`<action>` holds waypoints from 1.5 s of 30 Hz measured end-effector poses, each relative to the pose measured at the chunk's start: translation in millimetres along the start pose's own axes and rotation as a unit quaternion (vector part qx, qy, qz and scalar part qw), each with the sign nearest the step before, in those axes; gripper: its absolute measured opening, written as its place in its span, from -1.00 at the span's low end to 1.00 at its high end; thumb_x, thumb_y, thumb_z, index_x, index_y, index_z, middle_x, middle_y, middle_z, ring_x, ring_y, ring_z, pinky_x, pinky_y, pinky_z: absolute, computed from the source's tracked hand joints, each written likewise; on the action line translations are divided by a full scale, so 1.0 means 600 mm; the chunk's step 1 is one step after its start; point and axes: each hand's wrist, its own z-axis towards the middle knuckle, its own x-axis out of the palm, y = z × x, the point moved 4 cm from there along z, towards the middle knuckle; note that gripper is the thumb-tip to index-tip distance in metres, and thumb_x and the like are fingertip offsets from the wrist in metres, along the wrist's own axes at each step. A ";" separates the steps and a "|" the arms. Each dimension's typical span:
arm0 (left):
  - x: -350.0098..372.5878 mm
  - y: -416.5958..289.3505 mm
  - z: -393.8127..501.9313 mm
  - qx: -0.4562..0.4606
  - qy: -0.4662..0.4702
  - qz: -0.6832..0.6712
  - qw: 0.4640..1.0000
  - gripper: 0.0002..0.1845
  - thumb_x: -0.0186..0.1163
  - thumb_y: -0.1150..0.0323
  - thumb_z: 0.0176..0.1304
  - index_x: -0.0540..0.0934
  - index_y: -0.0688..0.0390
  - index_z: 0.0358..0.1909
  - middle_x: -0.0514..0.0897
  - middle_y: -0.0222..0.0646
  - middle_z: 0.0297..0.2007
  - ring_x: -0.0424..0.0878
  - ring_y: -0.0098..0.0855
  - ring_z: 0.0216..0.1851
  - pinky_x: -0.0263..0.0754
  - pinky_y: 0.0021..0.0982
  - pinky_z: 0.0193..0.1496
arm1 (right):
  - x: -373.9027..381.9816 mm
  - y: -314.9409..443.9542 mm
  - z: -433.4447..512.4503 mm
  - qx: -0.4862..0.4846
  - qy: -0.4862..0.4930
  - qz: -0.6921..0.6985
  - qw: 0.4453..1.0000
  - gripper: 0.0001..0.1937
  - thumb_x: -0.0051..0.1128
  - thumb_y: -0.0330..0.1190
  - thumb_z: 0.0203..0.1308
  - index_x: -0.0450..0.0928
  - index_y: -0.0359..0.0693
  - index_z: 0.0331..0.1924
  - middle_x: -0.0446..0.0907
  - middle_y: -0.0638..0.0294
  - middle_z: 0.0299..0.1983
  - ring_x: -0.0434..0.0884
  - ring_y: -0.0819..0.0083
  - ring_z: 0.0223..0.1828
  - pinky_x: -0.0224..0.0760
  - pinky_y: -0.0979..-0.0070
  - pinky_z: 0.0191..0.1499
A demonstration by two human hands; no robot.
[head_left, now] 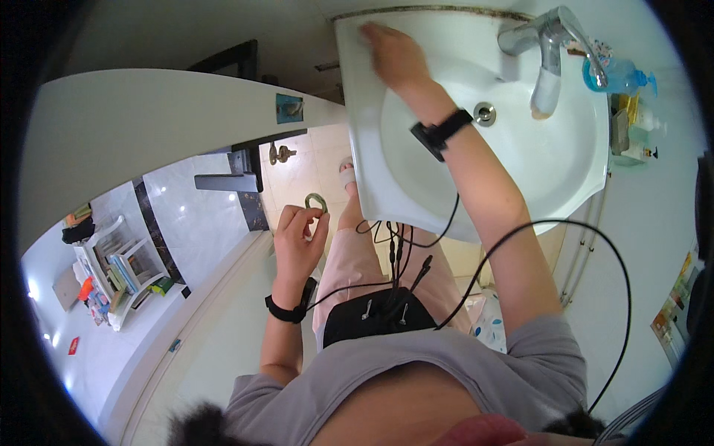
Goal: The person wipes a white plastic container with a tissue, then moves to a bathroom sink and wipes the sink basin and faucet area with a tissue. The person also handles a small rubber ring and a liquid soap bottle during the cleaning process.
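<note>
My left hand (300,237) is at the left of the sink, pinching a small green ring-shaped object (317,200) between thumb and fingers; what it is made of is unclear. Over the white washbasin (569,167) reaches my right hand (396,58), blurred, with its fingertips at the far left corner of the rim. Whether those fingers touch the rim or hold anything cannot be made out. Beyond my right wrist, the round metal drain (484,114) shows in the bowl. A chrome tap (544,44) stands at the basin's far right.
A blue pump bottle (619,75) and several other bottles (636,131) line the right side. To the left are an open door (167,122) and its brass handle (281,153). A black cable (625,267) loops past my right arm. A white shelf (120,267) holds books beyond the doorway.
</note>
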 end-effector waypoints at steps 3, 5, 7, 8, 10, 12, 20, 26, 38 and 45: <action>0.004 -0.001 0.001 0.003 0.010 0.015 1.000 -0.89 0.36 0.49 0.08 0.62 0.25 -0.36 0.50 -0.32 -0.45 0.40 -0.51 -0.57 0.32 -0.49 -0.54 | 0.024 0.056 -0.022 -0.096 -0.046 -0.042 0.993 -0.67 -0.01 -0.54 0.12 0.51 -0.23 0.01 0.59 0.05 0.01 0.58 0.15 0.05 0.52 0.32 0.04; 0.008 0.005 0.000 -0.022 0.016 -0.001 1.000 -0.88 0.36 0.49 0.07 0.62 0.26 -0.37 0.51 -0.32 -0.45 0.40 -0.51 -0.57 0.32 -0.50 -0.53 | 0.014 0.065 -0.088 -0.096 0.064 -0.013 0.993 -0.63 -0.03 -0.54 0.10 0.51 -0.26 0.05 0.56 0.06 0.08 0.55 0.18 0.11 0.52 0.34 0.07; 0.011 0.007 0.002 -0.010 0.016 0.006 1.000 -0.88 0.37 0.49 0.07 0.62 0.25 -0.37 0.51 -0.32 -0.45 0.41 -0.52 -0.58 0.32 -0.51 -0.54 | -0.009 0.092 -0.170 -0.084 0.116 0.046 0.989 -0.61 -0.04 -0.53 0.11 0.50 -0.27 0.08 0.55 0.06 0.11 0.55 0.17 0.14 0.51 0.33 0.10; 0.011 0.008 0.003 -0.003 0.013 0.009 1.000 -0.88 0.37 0.49 0.07 0.62 0.25 -0.37 0.51 -0.32 -0.45 0.41 -0.52 -0.58 0.32 -0.51 -0.54 | -0.026 0.117 -0.215 -0.082 0.103 0.092 0.987 -0.63 -0.06 -0.50 0.17 0.50 -0.25 0.09 0.54 0.05 0.11 0.54 0.17 0.16 0.49 0.32 0.13; 0.012 0.010 0.009 -0.006 0.011 0.008 1.000 -0.88 0.37 0.49 0.06 0.63 0.25 -0.37 0.52 -0.33 -0.44 0.41 -0.54 -0.59 0.31 -0.52 -0.55 | -0.042 0.146 -0.272 -0.097 0.131 0.115 0.980 -0.59 -0.03 -0.52 0.15 0.49 -0.25 0.14 0.53 0.00 0.14 0.50 0.20 0.22 0.43 0.33 0.22; 0.010 0.008 0.014 0.006 0.005 -0.003 1.000 -0.89 0.37 0.51 0.06 0.63 0.26 -0.38 0.50 -0.37 -0.45 0.38 -0.57 -0.57 0.28 -0.55 -0.54 | -0.055 0.141 -0.274 -0.055 0.114 0.152 0.980 -0.58 -0.08 -0.59 0.13 0.49 -0.27 0.13 0.53 -0.01 0.13 0.55 0.17 0.16 0.47 0.32 0.16; 0.004 -0.006 0.022 -0.010 0.017 0.009 1.000 -0.88 0.37 0.50 0.07 0.63 0.26 -0.36 0.49 -0.35 -0.45 0.37 -0.54 -0.58 0.29 -0.51 -0.54 | -0.138 -0.080 -0.138 0.230 -0.132 0.029 0.964 -0.66 -0.01 -0.58 0.12 0.55 -0.26 0.01 0.64 -0.06 -0.16 0.66 0.06 -0.19 0.54 0.31 -0.10; 0.014 -0.011 0.030 0.007 0.012 -0.014 1.000 -0.91 0.35 0.52 0.09 0.62 0.25 -0.38 0.48 -0.40 -0.43 0.35 -0.60 -0.56 0.26 -0.56 -0.54 | -0.102 -0.183 -0.288 0.583 -0.255 0.521 0.569 -0.83 0.09 -0.49 0.23 0.52 -0.35 -0.12 0.62 0.13 -0.26 0.63 0.31 -0.27 0.54 0.43 -0.18; 0.006 0.002 0.039 0.003 0.003 0.010 1.000 -0.89 0.37 0.52 0.05 0.63 0.24 -0.39 0.48 -0.37 -0.46 0.36 -0.56 -0.59 0.28 -0.53 -0.56 | 0.015 -0.030 -0.149 0.551 -0.171 0.484 0.658 -0.91 0.19 -0.47 0.14 0.56 -0.28 -0.29 0.55 0.28 -0.42 0.48 0.54 -0.40 0.36 0.58 -0.32; 0.004 0.001 0.044 -0.002 0.009 0.013 1.000 -0.90 0.37 0.51 0.06 0.63 0.24 -0.39 0.47 -0.37 -0.47 0.36 -0.56 -0.59 0.28 -0.52 -0.56 | -0.020 -0.108 -0.160 0.473 -0.305 0.574 0.594 -0.97 0.16 -0.50 0.16 0.57 -0.26 -0.34 0.57 0.31 -0.40 0.49 0.56 -0.39 0.36 0.61 -0.32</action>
